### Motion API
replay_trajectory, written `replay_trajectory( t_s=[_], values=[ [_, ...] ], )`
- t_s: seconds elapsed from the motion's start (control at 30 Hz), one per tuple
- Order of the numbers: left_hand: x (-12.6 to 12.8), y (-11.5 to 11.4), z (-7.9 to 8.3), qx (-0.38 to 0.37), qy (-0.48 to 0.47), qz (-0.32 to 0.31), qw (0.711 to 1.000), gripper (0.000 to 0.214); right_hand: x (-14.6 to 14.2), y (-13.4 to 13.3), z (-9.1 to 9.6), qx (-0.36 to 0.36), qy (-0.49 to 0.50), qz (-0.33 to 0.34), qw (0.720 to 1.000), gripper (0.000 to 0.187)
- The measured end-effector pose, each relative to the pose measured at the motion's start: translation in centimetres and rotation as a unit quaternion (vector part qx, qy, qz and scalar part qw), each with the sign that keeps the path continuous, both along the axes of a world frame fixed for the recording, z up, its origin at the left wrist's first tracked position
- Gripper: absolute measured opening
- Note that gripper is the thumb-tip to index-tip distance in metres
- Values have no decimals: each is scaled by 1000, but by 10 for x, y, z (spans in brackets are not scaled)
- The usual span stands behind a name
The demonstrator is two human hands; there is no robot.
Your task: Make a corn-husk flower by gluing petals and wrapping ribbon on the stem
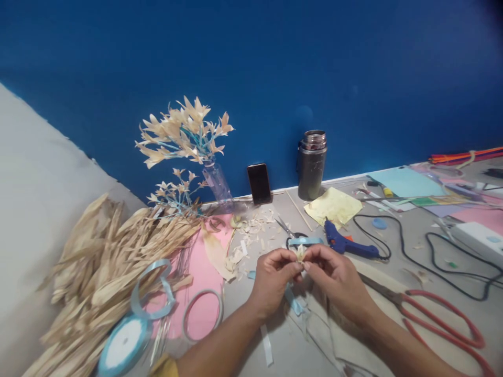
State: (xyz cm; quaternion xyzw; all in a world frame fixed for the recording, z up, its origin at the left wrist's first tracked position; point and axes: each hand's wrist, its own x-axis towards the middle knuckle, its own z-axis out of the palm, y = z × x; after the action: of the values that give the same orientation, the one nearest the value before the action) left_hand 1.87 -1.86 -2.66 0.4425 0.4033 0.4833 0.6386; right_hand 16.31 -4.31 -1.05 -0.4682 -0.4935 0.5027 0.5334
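Note:
My left hand [274,276] and my right hand [334,275] meet over the grey table, fingers pinched together on a small cream husk flower [301,253]. A light blue ribbon [305,241] runs over the flower's top and another length of it hangs down below my left hand. Both hands are closed on this piece. Small black-handled scissors [288,232] lie just behind it, and a blue glue gun [346,243] lies to the right of those.
A heap of dried husks [110,267] fills the left. A blue ribbon spool [123,345], a tape ring [202,314] and pink paper [200,272] lie nearby. A vase of husk flowers [184,139], a phone [259,183] and a steel flask [312,165] stand by the blue wall. Red-handled shears [436,319] and black cables [432,256] lie at right.

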Motion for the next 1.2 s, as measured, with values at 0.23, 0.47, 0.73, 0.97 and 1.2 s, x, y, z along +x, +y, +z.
replay_trajectory(
  t_s=[0.23, 0.47, 0.73, 0.97, 1.2],
  values=[
    [-6, 8, -3, 39, 44, 60, 996, 3, 9, -1, -7, 30, -71, 18, 997, 21],
    [-2, 6, -5, 44, 20, 31, 998, 5, 8, 2, -7, 50, -125, 1, 991, 23],
    [-1, 5, -12, -107, -64, -52, 991, 31, 4, 4, -4, 0, -43, -7, 999, 20],
    [-3, 11, -25, -191, -146, -92, 966, 40, 5, 3, -7, 13, -87, -23, 996, 20],
    [-10, 9, -5, -81, -72, -30, 994, 43, 6, 3, -10, 48, -158, -97, 981, 20]
  ],
)
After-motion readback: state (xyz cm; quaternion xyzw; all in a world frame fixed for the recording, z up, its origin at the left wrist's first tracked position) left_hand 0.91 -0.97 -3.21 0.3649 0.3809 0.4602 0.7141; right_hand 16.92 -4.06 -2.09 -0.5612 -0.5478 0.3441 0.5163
